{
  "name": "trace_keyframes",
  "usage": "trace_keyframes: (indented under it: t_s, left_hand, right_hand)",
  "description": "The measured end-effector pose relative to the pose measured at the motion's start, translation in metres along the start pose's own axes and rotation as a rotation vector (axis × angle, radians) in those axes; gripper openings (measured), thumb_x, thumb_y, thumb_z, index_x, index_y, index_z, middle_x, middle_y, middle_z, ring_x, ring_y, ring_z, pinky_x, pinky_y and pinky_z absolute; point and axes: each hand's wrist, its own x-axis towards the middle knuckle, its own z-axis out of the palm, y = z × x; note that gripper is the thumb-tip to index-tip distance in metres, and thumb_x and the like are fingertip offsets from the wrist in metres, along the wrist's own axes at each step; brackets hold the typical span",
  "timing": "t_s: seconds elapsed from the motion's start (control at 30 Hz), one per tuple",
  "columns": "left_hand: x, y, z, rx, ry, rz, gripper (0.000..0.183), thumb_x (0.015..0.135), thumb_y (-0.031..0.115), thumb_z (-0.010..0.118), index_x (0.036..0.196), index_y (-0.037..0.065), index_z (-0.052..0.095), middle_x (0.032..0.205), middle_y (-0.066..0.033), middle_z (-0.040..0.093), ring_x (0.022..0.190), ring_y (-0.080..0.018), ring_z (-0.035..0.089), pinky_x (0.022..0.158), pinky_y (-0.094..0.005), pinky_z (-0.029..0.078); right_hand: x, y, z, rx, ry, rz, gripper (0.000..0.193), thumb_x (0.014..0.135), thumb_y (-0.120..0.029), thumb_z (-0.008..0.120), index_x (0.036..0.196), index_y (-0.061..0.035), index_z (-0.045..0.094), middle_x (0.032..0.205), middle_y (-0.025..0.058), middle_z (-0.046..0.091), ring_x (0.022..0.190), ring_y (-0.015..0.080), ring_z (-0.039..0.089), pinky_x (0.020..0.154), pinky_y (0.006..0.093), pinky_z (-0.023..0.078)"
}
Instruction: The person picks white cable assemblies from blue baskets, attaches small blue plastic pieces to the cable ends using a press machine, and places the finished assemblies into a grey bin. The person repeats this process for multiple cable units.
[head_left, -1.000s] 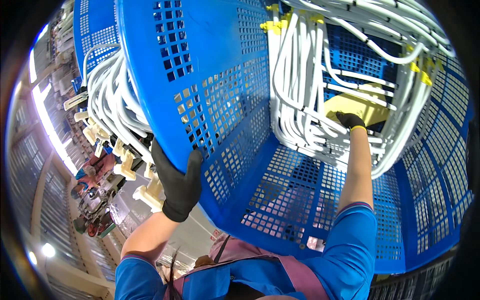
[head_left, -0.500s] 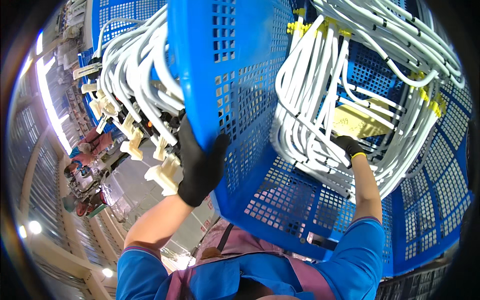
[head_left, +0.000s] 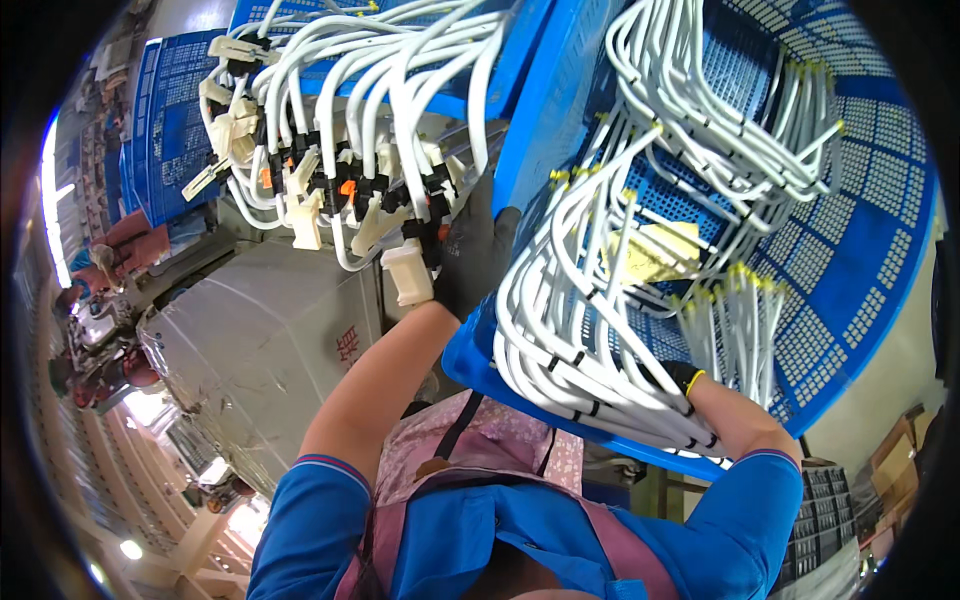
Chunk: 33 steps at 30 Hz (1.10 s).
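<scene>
A blue perforated crate (head_left: 860,260) stands tilted in front of me, with bundles of white tubes (head_left: 560,300) inside. The tubes carry black bands and yellow end pieces. At the crate's left rim, my left hand (head_left: 475,245), in a dark glove, is closed on the wall with the thumb on the inner side; its other fingers are partly hidden. Beside it hang cream and black connectors (head_left: 405,272) on white tubes. My right hand (head_left: 678,376), gloved with a yellow cuff, is closed round the near tube bundle, its fingertips covered by the tubes.
A yellow paper (head_left: 655,252) lies among the tubes. Left of my arm stands a large grey wrapped box (head_left: 260,340). Another blue crate (head_left: 170,140) is at the far left, and a dark slatted crate (head_left: 820,510) sits at the lower right. People work at the far left.
The crate has swung round and lowered in view, with the tubes nearer me. My left hand has shifted right with its rim. My right hand is lower, deeper behind the tubes.
</scene>
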Motion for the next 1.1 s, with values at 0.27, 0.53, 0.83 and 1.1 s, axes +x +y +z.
trace_keyframes:
  t_s: [0.27, 0.53, 0.83, 1.1]
  left_hand:
    - [-0.001, -0.013, 0.006, -0.077, -0.012, -0.043, 0.045, 0.094, 0.024, 0.046, 0.134, 0.003, 0.038, 0.104, -0.0281, 0.058, 0.091, -0.0437, 0.056, 0.077, -0.0494, 0.045]
    - [-0.063, 0.009, -0.049, -0.677, -0.216, -0.173, 0.046, 0.096, 0.022, 0.042, 0.136, 0.000, 0.038, 0.136, -0.0208, 0.044, 0.127, -0.0314, 0.041, 0.106, -0.0365, 0.030]
    - [-0.213, 0.043, -0.205, -1.900, -0.562, -0.792, 0.058, 0.096, 0.039, 0.036, 0.137, -0.001, 0.037, 0.139, -0.0167, 0.042, 0.127, -0.0268, 0.042, 0.106, -0.0373, 0.032]
    - [-0.208, 0.064, -0.280, -2.056, -0.848, -0.500, 0.076, 0.091, 0.058, 0.038, 0.139, 0.000, 0.034, 0.140, -0.0174, 0.041, 0.126, -0.0304, 0.044, 0.106, -0.0415, 0.034]
  right_hand:
    - [-0.099, -0.033, 0.022, -0.055, 0.023, 0.053, 0.067, 0.087, -0.060, 0.038, 0.121, -0.0056, 0.057, 0.114, 0.0181, 0.063, 0.103, 0.0335, 0.059, 0.091, 0.0379, 0.044]
    - [-0.214, -0.065, 0.062, -0.096, 0.072, 0.127, 0.065, 0.088, -0.057, 0.039, 0.121, -0.0053, 0.057, 0.114, 0.0180, 0.063, 0.103, 0.0329, 0.060, 0.091, 0.0371, 0.044]
    - [-0.312, -0.131, 0.112, -0.114, 0.148, 0.187, 0.062, 0.089, -0.054, 0.039, 0.121, -0.0049, 0.057, 0.114, 0.0179, 0.063, 0.103, 0.0323, 0.060, 0.090, 0.0362, 0.044]
    - [-0.354, -0.196, 0.164, -0.098, 0.254, 0.227, 0.059, 0.090, -0.051, 0.039, 0.121, -0.0046, 0.057, 0.114, 0.0178, 0.063, 0.103, 0.0317, 0.060, 0.090, 0.0355, 0.045]
